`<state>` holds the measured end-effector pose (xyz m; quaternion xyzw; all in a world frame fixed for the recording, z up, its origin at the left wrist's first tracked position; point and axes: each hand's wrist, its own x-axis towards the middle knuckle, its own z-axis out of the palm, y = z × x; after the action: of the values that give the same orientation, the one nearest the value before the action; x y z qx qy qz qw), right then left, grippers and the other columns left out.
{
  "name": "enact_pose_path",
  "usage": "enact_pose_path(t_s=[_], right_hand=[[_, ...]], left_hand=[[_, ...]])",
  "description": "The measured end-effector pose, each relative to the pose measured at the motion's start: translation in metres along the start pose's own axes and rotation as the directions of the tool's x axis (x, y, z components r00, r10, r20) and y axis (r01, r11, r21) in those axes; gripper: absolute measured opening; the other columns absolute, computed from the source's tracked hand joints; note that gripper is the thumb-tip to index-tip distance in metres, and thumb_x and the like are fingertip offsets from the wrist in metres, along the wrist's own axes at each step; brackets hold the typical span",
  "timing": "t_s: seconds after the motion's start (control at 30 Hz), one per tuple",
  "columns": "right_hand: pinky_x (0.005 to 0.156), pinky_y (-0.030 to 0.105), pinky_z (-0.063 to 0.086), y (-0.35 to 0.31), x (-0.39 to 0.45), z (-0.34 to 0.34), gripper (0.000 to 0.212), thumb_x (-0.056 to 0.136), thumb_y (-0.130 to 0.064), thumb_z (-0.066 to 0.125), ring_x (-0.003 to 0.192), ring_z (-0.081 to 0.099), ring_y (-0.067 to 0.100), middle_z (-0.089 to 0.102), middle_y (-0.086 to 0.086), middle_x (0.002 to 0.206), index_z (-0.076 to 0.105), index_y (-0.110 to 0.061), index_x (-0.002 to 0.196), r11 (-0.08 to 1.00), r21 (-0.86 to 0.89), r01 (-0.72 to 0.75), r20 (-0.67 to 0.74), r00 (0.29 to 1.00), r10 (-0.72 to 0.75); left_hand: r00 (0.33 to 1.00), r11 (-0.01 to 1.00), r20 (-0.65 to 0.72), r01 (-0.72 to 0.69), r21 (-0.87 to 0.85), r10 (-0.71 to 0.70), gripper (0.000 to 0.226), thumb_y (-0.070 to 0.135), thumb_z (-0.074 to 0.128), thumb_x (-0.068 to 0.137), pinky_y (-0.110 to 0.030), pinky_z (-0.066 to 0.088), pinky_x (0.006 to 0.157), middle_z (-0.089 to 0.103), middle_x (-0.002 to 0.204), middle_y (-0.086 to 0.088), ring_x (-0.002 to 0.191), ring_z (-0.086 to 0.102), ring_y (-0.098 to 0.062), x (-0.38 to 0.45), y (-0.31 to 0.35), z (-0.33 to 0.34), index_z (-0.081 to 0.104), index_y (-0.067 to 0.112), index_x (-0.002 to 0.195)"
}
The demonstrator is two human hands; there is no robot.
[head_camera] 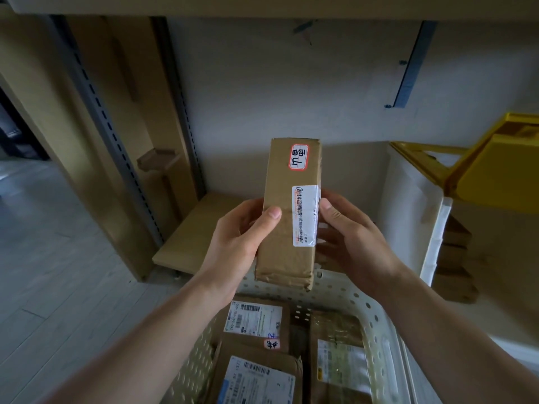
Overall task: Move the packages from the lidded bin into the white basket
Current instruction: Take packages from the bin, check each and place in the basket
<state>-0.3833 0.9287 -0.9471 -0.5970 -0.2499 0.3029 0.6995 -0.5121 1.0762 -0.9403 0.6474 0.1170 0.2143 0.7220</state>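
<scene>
A long brown cardboard package with a red-edged sticker and a white label is held upright in front of me, above the far rim of the white basket. My left hand grips its left side, thumb across the front. My right hand holds its right edge, thumb on the label. The white perforated basket below holds several labelled cardboard packages. The lidded bin, white with a yellow lid swung open, stands at the right.
A wooden shelf board lies behind the basket, under a white wall. Metal shelf uprights and flat cardboard lean at the left. Stacked brown boxes sit right of the bin. Grey floor stretches to the left.
</scene>
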Motion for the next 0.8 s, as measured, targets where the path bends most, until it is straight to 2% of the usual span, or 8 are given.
enact_pose_path(t_s=[0.23, 0.4, 0.47, 0.53, 0.6, 0.67, 0.73, 0.8], right_hand=[[0.096, 0.051, 0.056, 0.002, -0.002, -0.007, 0.058, 0.087, -0.050, 0.064, 0.116, 0.069, 0.028, 0.072, 0.004, 0.124, 0.053, -0.034, 0.142, 1.000, 0.001, -0.009, -0.031, 0.999, 0.009], [0.082, 0.045, 0.060, 0.002, -0.004, -0.007, 0.073, 0.069, -0.046, 0.080, 0.104, 0.073, 0.029, 0.075, 0.009, 0.114, 0.053, -0.020, 0.132, 1.000, 0.012, 0.010, -0.151, 0.988, -0.008], [0.076, 0.041, 0.061, 0.001, -0.004, -0.008, 0.067, 0.071, -0.039, 0.082, 0.101, 0.074, 0.026, 0.075, 0.009, 0.112, 0.055, -0.018, 0.128, 1.000, 0.001, 0.027, -0.202, 0.979, -0.026], [0.071, 0.036, 0.061, 0.000, -0.005, -0.007, 0.049, 0.081, -0.032, 0.079, 0.096, 0.075, 0.022, 0.076, 0.008, 0.107, 0.059, -0.017, 0.123, 0.999, -0.017, 0.029, -0.250, 0.968, -0.032], [0.066, 0.032, 0.059, -0.002, -0.006, -0.008, 0.021, 0.092, -0.021, 0.072, 0.087, 0.075, 0.019, 0.077, 0.006, 0.097, 0.064, -0.016, 0.110, 0.999, -0.018, 0.038, -0.288, 0.957, -0.041], [0.068, 0.036, 0.060, -0.003, -0.008, -0.009, 0.003, 0.096, -0.015, 0.067, 0.084, 0.075, 0.020, 0.077, 0.007, 0.093, 0.069, -0.015, 0.098, 0.998, -0.048, 0.045, -0.289, 0.956, -0.057], [0.073, 0.039, 0.061, -0.004, -0.010, -0.009, 0.005, 0.095, -0.012, 0.068, 0.086, 0.074, 0.022, 0.077, 0.008, 0.093, 0.070, -0.016, 0.094, 0.994, -0.079, 0.078, -0.282, 0.955, -0.097], [0.069, 0.032, 0.059, -0.005, -0.011, -0.009, 0.011, 0.093, -0.007, 0.070, 0.084, 0.074, 0.020, 0.077, 0.004, 0.089, 0.069, -0.017, 0.095, 0.990, -0.078, 0.120, -0.285, 0.949, -0.137]], left_hand=[[1.000, 0.999, 0.021, 0.006, 0.048, -0.007, 0.041, 0.041, 0.061, 0.086, -0.038, 0.062, 0.084, 0.077, 0.110, -0.003, 0.108, 0.072, -0.023, -0.001, -0.002, 0.001, 0.068, 0.019, 0.119], [0.999, 0.989, -0.026, -0.039, 0.145, 0.043, 0.020, 0.031, 0.056, 0.099, -0.024, 0.059, 0.071, 0.077, 0.098, 0.004, 0.095, 0.074, -0.013, -0.002, 0.002, 0.001, 0.068, 0.021, 0.111], [0.997, 0.980, -0.044, -0.051, 0.192, 0.061, 0.015, 0.022, 0.055, 0.102, -0.022, 0.059, 0.071, 0.076, 0.099, 0.007, 0.094, 0.072, -0.009, 0.000, 0.004, -0.002, 0.065, 0.021, 0.114], [0.997, 0.979, -0.050, -0.052, 0.199, 0.064, 0.019, 0.020, 0.054, 0.103, -0.016, 0.057, 0.070, 0.075, 0.101, 0.012, 0.096, 0.071, -0.003, 0.000, 0.004, -0.004, 0.061, 0.024, 0.120], [0.999, 0.989, -0.029, -0.032, 0.147, 0.037, 0.024, 0.029, 0.057, 0.100, -0.014, 0.056, 0.070, 0.076, 0.102, 0.012, 0.098, 0.071, -0.004, -0.002, 0.002, -0.003, 0.057, 0.024, 0.124], [1.000, 0.992, -0.003, -0.015, 0.125, 0.016, 0.040, 0.043, 0.066, 0.093, -0.019, 0.058, 0.074, 0.076, 0.106, 0.008, 0.101, 0.073, -0.010, -0.003, 0.000, -0.003, 0.057, 0.020, 0.124], [1.000, 0.989, 0.019, -0.027, 0.148, 0.025, 0.057, 0.051, 0.073, 0.082, -0.028, 0.061, 0.082, 0.076, 0.113, 0.004, 0.106, 0.073, -0.016, -0.004, -0.002, -0.004, 0.057, 0.018, 0.125], [0.999, 0.989, 0.021, -0.038, 0.143, 0.035, 0.068, 0.052, 0.074, 0.071, -0.034, 0.062, 0.087, 0.075, 0.118, 0.004, 0.110, 0.072, -0.017, -0.005, -0.002, -0.004, 0.055, 0.020, 0.128]])
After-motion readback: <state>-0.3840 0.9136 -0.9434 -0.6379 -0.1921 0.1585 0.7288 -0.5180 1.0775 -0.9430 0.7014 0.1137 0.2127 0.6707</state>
